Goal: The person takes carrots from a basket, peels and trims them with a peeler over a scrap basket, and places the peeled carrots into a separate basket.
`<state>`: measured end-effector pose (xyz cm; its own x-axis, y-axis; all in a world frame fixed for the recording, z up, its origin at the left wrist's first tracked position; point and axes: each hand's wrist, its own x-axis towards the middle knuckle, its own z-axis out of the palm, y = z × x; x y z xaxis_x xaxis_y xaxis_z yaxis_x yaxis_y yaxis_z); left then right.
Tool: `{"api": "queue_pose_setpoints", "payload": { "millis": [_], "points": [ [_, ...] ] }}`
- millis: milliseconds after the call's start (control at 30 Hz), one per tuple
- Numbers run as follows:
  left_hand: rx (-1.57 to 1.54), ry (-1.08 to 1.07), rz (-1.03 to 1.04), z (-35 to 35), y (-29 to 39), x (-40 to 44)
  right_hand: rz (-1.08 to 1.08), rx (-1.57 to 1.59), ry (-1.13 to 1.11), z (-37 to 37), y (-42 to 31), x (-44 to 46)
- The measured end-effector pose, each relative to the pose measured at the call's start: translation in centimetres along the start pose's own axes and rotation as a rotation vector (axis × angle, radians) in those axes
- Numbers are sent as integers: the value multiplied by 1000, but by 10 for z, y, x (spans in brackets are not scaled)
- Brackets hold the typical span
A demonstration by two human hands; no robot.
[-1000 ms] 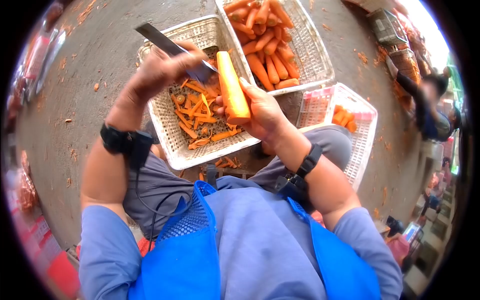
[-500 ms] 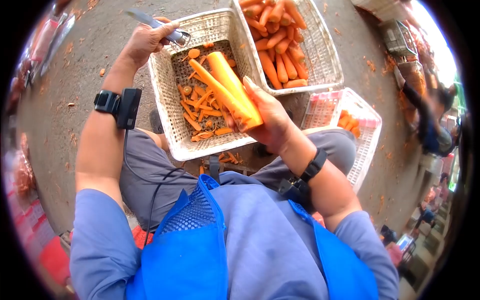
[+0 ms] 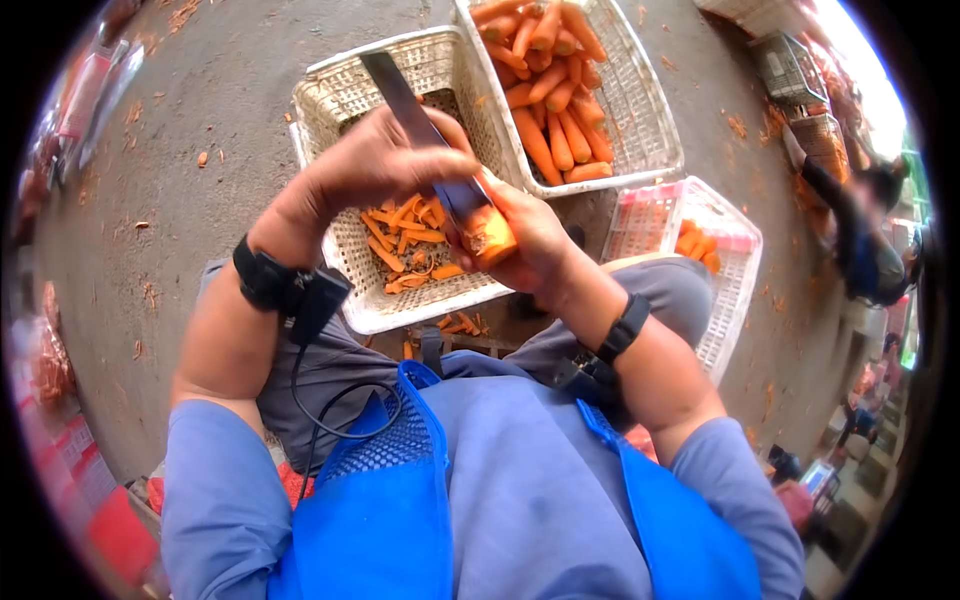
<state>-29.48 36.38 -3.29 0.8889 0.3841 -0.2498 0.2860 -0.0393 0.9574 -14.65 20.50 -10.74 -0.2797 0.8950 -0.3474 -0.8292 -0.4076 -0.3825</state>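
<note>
My left hand [image 3: 375, 165], slightly blurred, is closed around a long, flat, dark peeler-like tool [image 3: 402, 100]. Its far end points up and away, and its near end lies over the carrot. My right hand [image 3: 535, 235] grips a thick orange carrot [image 3: 493, 238] from the right, with the pale, rough end facing me. Most of the carrot's length is hidden behind the tool and my left hand. Below both hands stands a white plastic basket [image 3: 375, 318], with orange peelings [image 3: 412, 232] on its bottom.
A second white basket [image 3: 640, 140] full of carrots [image 3: 560, 95] adjoins it at the far right. Near my right knee is a third basket [image 3: 735, 265] with some orange pieces [image 3: 697, 245]. A person [image 3: 870, 235] is at the right. Scraps dot the ground [image 3: 230, 120].
My left hand has swung right and toward me, bringing the tool from left of the basket onto the carrot. The right hand has stayed nearly in place with the carrot.
</note>
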Motion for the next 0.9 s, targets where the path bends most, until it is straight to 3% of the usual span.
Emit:
{"api": "queue_pose_setpoints", "payload": {
  "millis": [33, 100, 133, 167, 233, 333, 500, 633, 700, 833, 900],
  "points": [
    [-16, 115, 31, -15, -7, 5, 36, 66, 82, 8, -2, -4],
    [-35, 326, 85, -66, -52, 20, 97, 125, -29, 6, -4, -7],
    [170, 453, 72, -90, -54, 17, 115, -19, 11, 12, -4, -12],
    [143, 535, 136, -106, -67, 13, 87, -38, 18, 20, -4, -16],
    [105, 558, 156, -120, -64, 4, 31, -42, -37, 14, -7, -15],
    [172, 489, 220, -96, -41, -5, -50, 27, 100, 4, -5, -10],
    [-34, 298, 219, -19, -15, -9, -108, 40, 127, 6, -9, -3],
    [-127, -16, 102, 26, 9, -13, -170, -19, 117, 11, -9, 3],
    [-43, 12, 349, 41, -9, -3, -201, -78, 75, 12, -6, 7],
    [-178, -25, 87, 15, -10, 2, -132, -114, 165, 19, -8, 1],
    [-212, -21, 63, 12, -14, 6, -119, -87, 175, 18, -8, 3]
  ]
}}
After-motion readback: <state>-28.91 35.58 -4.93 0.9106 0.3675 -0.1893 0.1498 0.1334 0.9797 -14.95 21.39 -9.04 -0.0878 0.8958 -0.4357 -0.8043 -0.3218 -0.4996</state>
